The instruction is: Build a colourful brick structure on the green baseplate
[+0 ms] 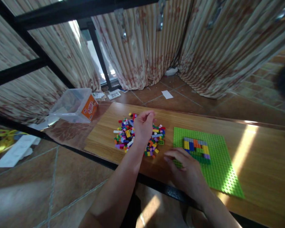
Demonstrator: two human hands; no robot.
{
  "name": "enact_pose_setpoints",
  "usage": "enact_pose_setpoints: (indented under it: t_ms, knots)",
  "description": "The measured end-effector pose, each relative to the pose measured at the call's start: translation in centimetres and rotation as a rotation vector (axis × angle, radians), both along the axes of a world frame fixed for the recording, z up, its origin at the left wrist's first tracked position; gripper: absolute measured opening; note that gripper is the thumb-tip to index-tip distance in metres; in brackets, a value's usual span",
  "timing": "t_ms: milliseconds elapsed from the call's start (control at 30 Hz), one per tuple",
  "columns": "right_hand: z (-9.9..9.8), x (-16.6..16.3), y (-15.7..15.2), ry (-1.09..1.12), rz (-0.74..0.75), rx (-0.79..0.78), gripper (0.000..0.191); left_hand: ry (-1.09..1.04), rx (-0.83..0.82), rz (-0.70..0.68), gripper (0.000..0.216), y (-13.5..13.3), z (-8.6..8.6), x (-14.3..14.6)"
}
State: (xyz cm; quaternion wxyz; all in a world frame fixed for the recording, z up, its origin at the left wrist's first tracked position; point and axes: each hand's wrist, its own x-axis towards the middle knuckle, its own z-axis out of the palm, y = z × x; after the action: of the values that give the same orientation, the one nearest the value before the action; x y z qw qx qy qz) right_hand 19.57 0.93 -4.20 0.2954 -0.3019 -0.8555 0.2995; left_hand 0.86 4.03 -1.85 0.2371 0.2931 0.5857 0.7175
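My left hand point(143, 126) is over a pile of small, mixed-colour toy building bricks point(123, 136). Its fingers are drawn together, and whatever they may hold is hidden. By the left edge of a green studded baseplate point(218, 158) is my right hand point(187, 166), its fingers loosely curved with a gap inside and no brick visible in them. A low block of yellow, blue, orange, grey, purple and green bricks point(197, 148) is built on the plate, just beyond my right hand. A dark green brick point(161, 142) lies at the pile's right side.
The wooden table point(263, 161) has a black front edge point(166, 189). On the floor beyond its left end stands a clear plastic box point(71, 104) with an orange label. Curtains point(142, 47) hang behind, and a white card point(167, 94) lies on the tiles.
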Motion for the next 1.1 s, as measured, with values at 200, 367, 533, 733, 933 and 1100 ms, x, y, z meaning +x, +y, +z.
enact_pose_setpoints:
  t_ms: [200, 367, 533, 733, 933, 1100]
  knots:
    - [-1.9, -2.1, -0.4, -0.125, 0.049, 0.034, 0.013, -0.111, 0.055, 0.005, 0.010, -0.8, 0.9, -0.3]
    - [-2.2, -2.4, 0.1, -0.144, -0.051, 0.034, 0.015, -0.145, 0.057, -0.014, 0.009, -1.1, 0.9, -0.7]
    - [-2.3, -3.2, -0.1, -0.213, -0.072, 0.094, 0.016, -0.146, 0.017, -0.029, 0.010, -1.3, 0.9, -0.6]
    - [-2.3, -3.8, -0.2, -0.242, -0.090, 0.136, 0.019, -0.129, 0.017, -0.064, 0.010, -1.4, 0.8, -0.3]
    - [-2.3, -3.4, -0.3, -0.274, -0.089, 0.148, 0.018, -0.115, 0.001, -0.080, 0.011, -1.2, 0.7, 0.0]
    - [-2.3, -3.4, -0.3, -0.294, -0.086, 0.179, 0.018, -0.117, -0.027, -0.102, 0.011, -1.1, 0.5, 0.5]
